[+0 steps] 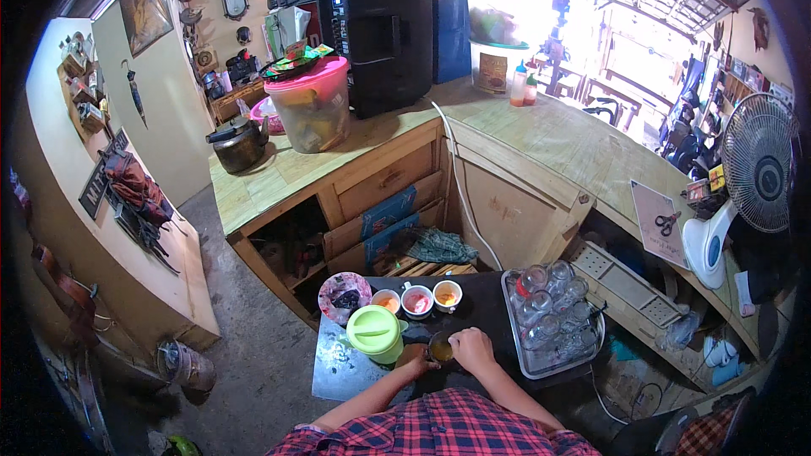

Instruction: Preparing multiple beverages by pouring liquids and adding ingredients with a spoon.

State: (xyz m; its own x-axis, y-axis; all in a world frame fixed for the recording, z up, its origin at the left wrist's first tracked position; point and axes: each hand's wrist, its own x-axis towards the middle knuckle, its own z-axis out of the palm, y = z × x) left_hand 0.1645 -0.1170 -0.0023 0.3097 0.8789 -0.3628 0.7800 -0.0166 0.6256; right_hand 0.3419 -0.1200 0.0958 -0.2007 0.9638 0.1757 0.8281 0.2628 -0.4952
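Observation:
A glass (440, 348) with something brownish in it is between my hands, close to my body at the dark table. My left hand (415, 361) is closed against its near left side. At its right rim, the fingers of my right hand (472, 347) are curled together; what they pinch is too small to make out. Just beyond my left hand is a light green lidded pitcher (374, 332). Behind it are a white cup (386, 299) with orange contents, a cup (417, 301) with red and white contents, and another orange-filled cup (448, 295).
A pink-white bowl (344, 297) holding a dark plastic bag is at the table's far left. On the right, a tray (530, 371) carries several upturned glass mugs. Wooden counters beyond bear a kettle (237, 145), a pink-lidded tub (315, 110), a black speaker (377, 38) and a fan (759, 162).

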